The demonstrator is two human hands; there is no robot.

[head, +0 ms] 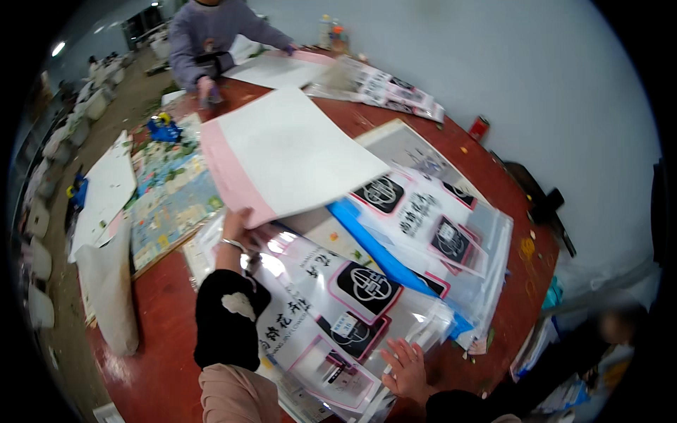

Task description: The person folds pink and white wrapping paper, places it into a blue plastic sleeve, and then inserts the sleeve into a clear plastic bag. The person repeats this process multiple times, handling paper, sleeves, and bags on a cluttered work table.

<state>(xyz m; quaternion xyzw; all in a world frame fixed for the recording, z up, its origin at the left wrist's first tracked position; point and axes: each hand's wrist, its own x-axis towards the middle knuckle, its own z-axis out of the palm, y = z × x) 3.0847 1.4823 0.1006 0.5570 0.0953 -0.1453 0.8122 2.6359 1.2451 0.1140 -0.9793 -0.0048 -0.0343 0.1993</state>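
My left hand (238, 224) grips the near corner of a large white sheet (301, 153) with a pink border along one edge. That sheet hangs slightly curved over the middle of the table. Below it lie printed clear plastic sleeves (301, 280) with black and pink patterns and writing. My right hand (406, 367) rests at the sleeves' near edge, fingers spread, holding nothing that I can see. More printed sleeves (412, 211) lie to the right, beside a blue strip (370, 251).
Across the red table (164, 312) a person (211, 37) touches another white sheet (280, 69). Leaf scraps and a blue tape dispenser (165, 128) lie on the left. A rolled off-white item (108, 291) hangs at the left edge. A red can (478, 128) stands near the wall.
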